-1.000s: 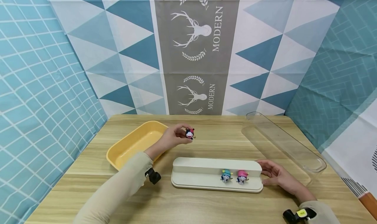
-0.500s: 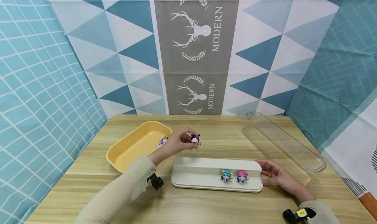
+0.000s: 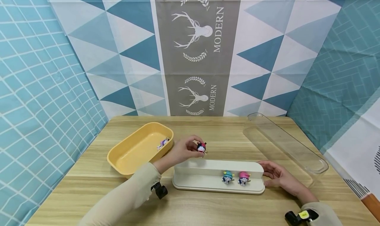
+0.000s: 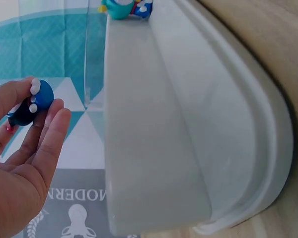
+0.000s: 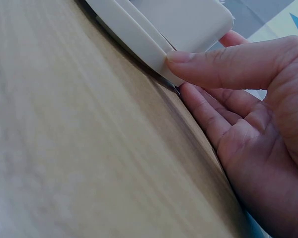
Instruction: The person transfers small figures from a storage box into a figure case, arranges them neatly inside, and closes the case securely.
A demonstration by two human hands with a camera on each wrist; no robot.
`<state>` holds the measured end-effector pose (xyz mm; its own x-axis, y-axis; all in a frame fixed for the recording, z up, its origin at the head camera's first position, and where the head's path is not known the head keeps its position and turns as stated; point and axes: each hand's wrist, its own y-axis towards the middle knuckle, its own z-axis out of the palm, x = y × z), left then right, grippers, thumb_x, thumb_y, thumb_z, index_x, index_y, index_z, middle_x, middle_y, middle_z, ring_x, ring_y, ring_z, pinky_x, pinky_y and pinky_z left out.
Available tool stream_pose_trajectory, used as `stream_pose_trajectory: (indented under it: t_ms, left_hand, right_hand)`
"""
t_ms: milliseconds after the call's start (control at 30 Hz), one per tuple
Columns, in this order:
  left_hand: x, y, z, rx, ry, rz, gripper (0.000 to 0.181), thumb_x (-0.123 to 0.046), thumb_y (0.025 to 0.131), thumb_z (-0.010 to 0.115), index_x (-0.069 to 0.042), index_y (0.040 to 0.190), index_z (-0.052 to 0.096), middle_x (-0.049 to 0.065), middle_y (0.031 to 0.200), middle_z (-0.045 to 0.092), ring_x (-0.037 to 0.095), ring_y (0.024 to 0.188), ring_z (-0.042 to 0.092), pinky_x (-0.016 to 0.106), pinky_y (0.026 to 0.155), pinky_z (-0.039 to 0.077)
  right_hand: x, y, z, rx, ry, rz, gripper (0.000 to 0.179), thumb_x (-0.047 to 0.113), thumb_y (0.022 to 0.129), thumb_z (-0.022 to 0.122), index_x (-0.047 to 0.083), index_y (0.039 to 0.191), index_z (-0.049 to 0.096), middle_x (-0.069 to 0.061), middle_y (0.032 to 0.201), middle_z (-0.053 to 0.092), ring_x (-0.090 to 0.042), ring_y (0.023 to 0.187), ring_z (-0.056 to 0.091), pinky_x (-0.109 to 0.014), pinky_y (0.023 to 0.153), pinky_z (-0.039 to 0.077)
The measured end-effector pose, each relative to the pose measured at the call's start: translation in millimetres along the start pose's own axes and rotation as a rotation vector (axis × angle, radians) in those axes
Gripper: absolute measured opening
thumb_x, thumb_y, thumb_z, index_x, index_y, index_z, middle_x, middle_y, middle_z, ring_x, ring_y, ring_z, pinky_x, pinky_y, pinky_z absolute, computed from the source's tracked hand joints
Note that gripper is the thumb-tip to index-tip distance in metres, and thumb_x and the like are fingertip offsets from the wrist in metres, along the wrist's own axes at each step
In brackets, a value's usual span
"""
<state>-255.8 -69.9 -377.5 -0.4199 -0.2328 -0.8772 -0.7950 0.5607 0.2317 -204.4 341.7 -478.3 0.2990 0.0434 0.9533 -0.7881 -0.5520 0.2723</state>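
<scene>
My left hand (image 3: 184, 151) pinches a small figurine (image 3: 201, 147) with a red and black hood between thumb and fingers. It holds this just above and behind the cream two-step display stand (image 3: 199, 180). In the left wrist view the figurine (image 4: 41, 96) shows its dark blue back, beside the stand's upper step (image 4: 146, 134). A teal-hatted figurine (image 3: 227, 177) and a pink-hatted figurine (image 3: 244, 178) stand on the lower step, right of its middle. My right hand (image 3: 280, 178) grips the stand's right end, its thumb (image 5: 208, 67) on the base edge and fingers low beside it.
A yellow tray (image 3: 130, 155) lies at the left with one purple and white figurine (image 3: 163, 143) inside, near its right wall. A long clear plastic cover (image 3: 285, 143) lies slantwise at the right. Patterned cloth (image 3: 197, 54) hangs behind the wooden table (image 3: 225, 130).
My left hand has carried the hooded figurine from beside the tray rightward and nearer, toward the stand, uncovering the purple figurine in the tray. My right hand keeps its place.
</scene>
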Motion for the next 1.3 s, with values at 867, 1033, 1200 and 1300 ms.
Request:
stream_pose_trajectory:
  t_ms: [867,1033,1200,1300]
  left_hand:
    - [5.6,-14.0,37.3,0.035,0.084,0.059,0.030,-0.006,0.083,0.080,-0.010,0.108,0.064,0.001,0.086,0.071,0.005,0.075,0.064,0.023,0.068,0.053]
    - [4.5,-16.7,42.2,0.046,0.126,0.075,0.028,-0.008,0.083,0.080,-0.012,0.106,0.064,-0.001,0.085,0.071,0.004,0.074,0.063,0.022,0.066,0.052]
    - [5.1,-17.6,45.3,0.039,0.156,0.081,0.028,-0.008,0.082,0.082,-0.012,0.104,0.065,-0.001,0.085,0.072,0.003,0.075,0.063,0.022,0.067,0.052]
    - [4.7,-17.9,47.3,0.039,0.172,0.074,0.028,-0.009,0.081,0.083,-0.013,0.103,0.066,-0.003,0.084,0.071,0.002,0.074,0.061,0.022,0.066,0.051]
  right_hand:
    - [-1,-0.1,0,-0.004,0.009,0.002,0.062,-0.014,0.082,0.067,0.004,0.139,0.050,0.010,0.132,0.060,-0.006,0.118,0.058,-0.020,0.097,0.046]
    - [-1,0.0,0,-0.002,0.011,-0.001,0.062,-0.014,0.082,0.066,0.003,0.139,0.050,0.009,0.132,0.060,-0.006,0.117,0.058,-0.021,0.097,0.046]
    - [0,0.3,0,0.000,0.015,0.003,0.062,-0.015,0.082,0.066,0.004,0.139,0.050,0.009,0.132,0.060,-0.006,0.118,0.058,-0.021,0.097,0.046]
    - [1,0.6,1,0.005,0.024,0.001,0.062,-0.015,0.082,0.065,0.004,0.139,0.050,0.009,0.133,0.059,-0.006,0.118,0.058,-0.021,0.097,0.046]
